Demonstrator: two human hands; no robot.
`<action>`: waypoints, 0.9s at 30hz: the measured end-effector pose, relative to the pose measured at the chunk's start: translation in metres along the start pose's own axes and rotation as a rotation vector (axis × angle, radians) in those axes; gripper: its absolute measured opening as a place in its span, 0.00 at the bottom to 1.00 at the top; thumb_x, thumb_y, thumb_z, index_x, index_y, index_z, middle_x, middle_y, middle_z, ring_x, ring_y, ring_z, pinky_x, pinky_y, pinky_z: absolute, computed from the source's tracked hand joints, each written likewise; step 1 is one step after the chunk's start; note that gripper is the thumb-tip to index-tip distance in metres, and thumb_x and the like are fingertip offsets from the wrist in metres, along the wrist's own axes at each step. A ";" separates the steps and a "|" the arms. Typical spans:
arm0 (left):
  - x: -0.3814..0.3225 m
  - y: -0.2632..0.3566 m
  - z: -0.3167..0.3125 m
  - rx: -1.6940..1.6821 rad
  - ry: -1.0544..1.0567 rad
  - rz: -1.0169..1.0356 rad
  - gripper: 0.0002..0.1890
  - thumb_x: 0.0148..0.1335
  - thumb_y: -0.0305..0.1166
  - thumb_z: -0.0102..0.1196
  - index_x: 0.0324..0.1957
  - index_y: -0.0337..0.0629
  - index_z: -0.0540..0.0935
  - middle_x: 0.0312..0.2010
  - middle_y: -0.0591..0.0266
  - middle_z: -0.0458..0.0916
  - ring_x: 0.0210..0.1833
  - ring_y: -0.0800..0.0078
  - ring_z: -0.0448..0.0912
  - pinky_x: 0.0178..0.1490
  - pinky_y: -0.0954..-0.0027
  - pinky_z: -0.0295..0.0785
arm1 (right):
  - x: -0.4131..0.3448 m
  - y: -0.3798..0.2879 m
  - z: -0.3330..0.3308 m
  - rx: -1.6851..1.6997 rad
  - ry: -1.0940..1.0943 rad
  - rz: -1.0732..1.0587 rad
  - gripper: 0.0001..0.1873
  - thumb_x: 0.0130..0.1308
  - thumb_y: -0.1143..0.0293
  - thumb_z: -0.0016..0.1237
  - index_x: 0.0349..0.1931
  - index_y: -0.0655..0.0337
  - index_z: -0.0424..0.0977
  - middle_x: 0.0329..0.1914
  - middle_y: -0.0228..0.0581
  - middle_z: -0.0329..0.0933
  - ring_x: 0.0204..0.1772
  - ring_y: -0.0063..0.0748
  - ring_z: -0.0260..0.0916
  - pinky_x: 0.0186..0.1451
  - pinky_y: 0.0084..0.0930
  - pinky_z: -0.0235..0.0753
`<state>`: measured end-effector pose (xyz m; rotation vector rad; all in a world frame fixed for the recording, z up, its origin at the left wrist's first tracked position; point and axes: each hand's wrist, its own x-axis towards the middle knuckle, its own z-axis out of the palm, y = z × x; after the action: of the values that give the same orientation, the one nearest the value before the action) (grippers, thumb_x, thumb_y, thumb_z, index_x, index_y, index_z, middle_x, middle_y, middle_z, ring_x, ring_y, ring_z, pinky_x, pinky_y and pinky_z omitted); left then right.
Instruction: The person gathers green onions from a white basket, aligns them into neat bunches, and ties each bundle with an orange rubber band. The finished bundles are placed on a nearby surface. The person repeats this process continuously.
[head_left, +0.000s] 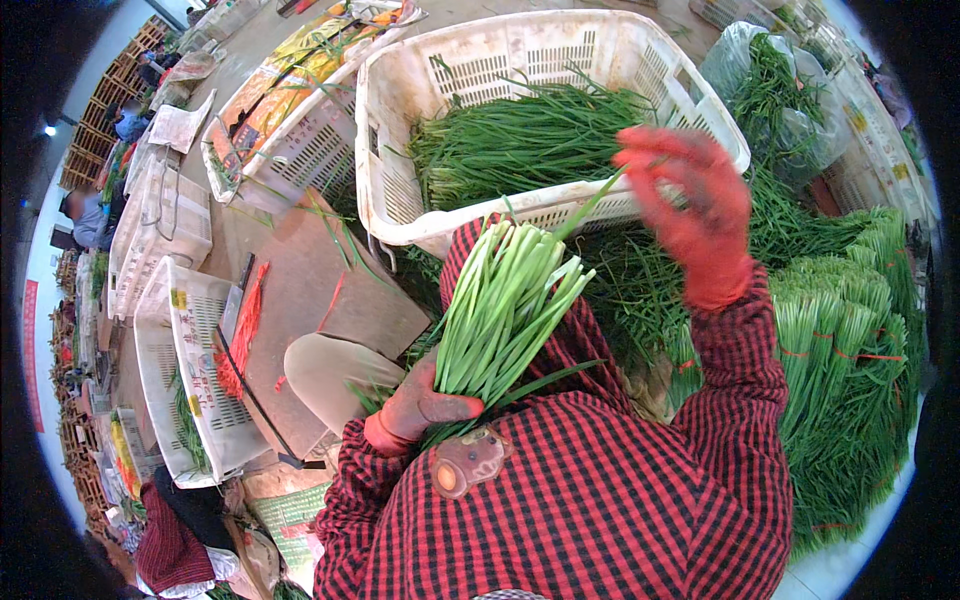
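My left hand (424, 405), in a red glove, grips a bunch of garlic chives (502, 315) low against my body, the pale cut ends pointing up and away. My right hand (690, 202), also in a red glove and blurred by motion, is raised over the near right rim of a white plastic crate (465, 225). One green blade slants between the top of the bunch and this hand; whether the fingers pinch it I cannot tell. Inside the crate lies a thick pile of loose chives (525, 146).
Tied bundles of chives (840, 360) are stacked at the right. A wooden board (330, 277) at the left bears red ties (244, 337). Another white crate (217, 375) stands farther left. A plastic bag of greens (780, 97) is at the upper right. Other people are in the left background.
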<state>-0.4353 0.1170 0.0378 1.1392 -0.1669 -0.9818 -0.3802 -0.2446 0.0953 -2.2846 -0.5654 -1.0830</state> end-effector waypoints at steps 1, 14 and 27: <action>-0.001 0.000 0.000 0.032 0.023 0.012 0.51 0.49 0.35 0.76 0.73 0.39 0.61 0.67 0.62 0.70 0.68 0.72 0.67 0.73 0.65 0.59 | 0.000 0.013 -0.015 -0.083 -0.029 0.098 0.09 0.55 0.74 0.61 0.37 0.57 0.82 0.49 0.38 0.84 0.47 0.42 0.81 0.52 0.36 0.79; 0.001 -0.001 0.006 0.382 0.190 0.099 0.45 0.46 0.34 0.78 0.67 0.39 0.68 0.60 0.63 0.77 0.62 0.73 0.73 0.68 0.65 0.65 | -0.006 -0.054 0.022 0.101 -0.572 -0.134 0.09 0.54 0.64 0.61 0.32 0.57 0.80 0.35 0.37 0.76 0.47 0.45 0.74 0.53 0.40 0.71; -0.002 -0.003 0.003 0.374 0.188 0.109 0.44 0.42 0.33 0.80 0.63 0.38 0.72 0.56 0.65 0.80 0.57 0.72 0.76 0.63 0.65 0.69 | -0.021 0.019 -0.051 -0.381 -0.440 0.466 0.08 0.63 0.66 0.59 0.38 0.59 0.81 0.49 0.42 0.79 0.56 0.44 0.74 0.59 0.37 0.73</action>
<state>-0.4397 0.1161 0.0374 1.5410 -0.2654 -0.7587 -0.4106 -0.2938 0.1003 -2.8142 0.0408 -0.4886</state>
